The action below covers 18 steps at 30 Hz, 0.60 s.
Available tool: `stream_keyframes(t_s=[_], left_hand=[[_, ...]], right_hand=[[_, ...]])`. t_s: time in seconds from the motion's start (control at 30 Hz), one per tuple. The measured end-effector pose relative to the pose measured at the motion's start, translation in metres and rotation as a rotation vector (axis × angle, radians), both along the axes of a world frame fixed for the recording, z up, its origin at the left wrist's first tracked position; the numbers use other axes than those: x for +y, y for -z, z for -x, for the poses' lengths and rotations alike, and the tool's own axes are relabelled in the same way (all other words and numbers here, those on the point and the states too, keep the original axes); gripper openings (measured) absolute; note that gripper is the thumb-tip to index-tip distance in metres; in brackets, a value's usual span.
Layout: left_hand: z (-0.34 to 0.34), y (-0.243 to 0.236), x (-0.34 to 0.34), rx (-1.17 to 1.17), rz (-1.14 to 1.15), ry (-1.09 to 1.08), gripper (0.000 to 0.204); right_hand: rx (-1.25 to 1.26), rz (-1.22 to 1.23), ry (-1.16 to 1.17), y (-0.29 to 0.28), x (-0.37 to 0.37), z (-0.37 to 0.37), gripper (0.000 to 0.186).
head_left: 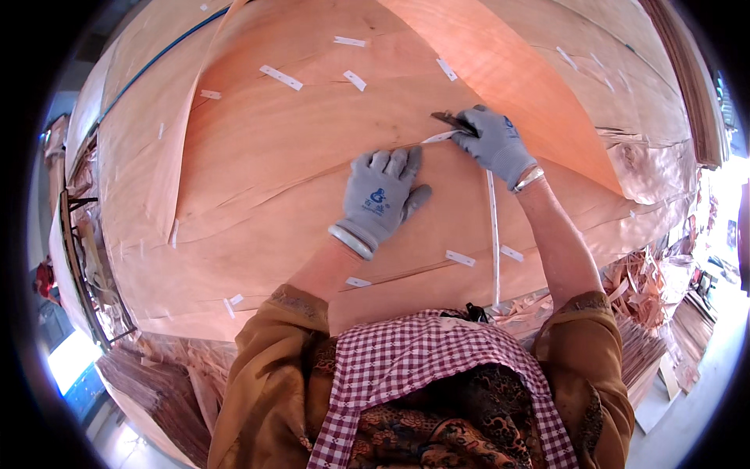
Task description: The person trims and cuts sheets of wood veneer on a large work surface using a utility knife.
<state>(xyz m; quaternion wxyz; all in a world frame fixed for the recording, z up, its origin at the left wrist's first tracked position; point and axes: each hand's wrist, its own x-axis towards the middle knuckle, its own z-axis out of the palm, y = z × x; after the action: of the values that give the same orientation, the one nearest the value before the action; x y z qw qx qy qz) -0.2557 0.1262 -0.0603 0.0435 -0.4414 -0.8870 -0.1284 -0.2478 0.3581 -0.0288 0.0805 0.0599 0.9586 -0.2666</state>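
We lean over a wide stack of thin wood veneer sheets (258,180), and the sheet reaches out far past both our hands on every side; its near edge runs just in front of our checked apron (437,352), its right edge ends in torn, curled wood by a heap of veneer scraps (648,289). A second, redder sheet (500,70) lies angled over the far right part.

Our left hand (381,191), in 1 grey glove, lies flat on the sheet with fingers spread, pressing down beside a split. Our right hand (494,143), also gloved in grey, is pinched shut on the end of a white tape strip (493,234) together with a small dark tool (453,119); the strip trails from that hand back toward our body. The 2 hands are near each other, not touching.

We count about 12 short white tape patches (281,77) stuck across the sheets, mostly along cracks. A blue cord (156,59) crosses the far left corner. The bench stands in a workshop, with stacked wood (156,391) at lower left and daylight at both sides.
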Motion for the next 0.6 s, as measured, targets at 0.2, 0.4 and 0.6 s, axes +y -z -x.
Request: stream_keyframes(t_s=[0.2,0.4,0.6], left_hand=[[0.002,-0.004,0.007,-0.026,0.07,-0.028,0.057],[0.003,0.0,0.007,-0.044,-0.02,-0.036,0.053],[0.004,0.007,0.009,0.011,-0.136,-0.133,0.039]], right_hand=[[-0.055,0.693,0.455,-0.021,0.016,-0.02,0.022],[-0.162,0.925,0.425,-0.018,-0.012,-0.03,0.02],[0.04,0.535,0.509,0.005,0.019,-0.025,0.019]])
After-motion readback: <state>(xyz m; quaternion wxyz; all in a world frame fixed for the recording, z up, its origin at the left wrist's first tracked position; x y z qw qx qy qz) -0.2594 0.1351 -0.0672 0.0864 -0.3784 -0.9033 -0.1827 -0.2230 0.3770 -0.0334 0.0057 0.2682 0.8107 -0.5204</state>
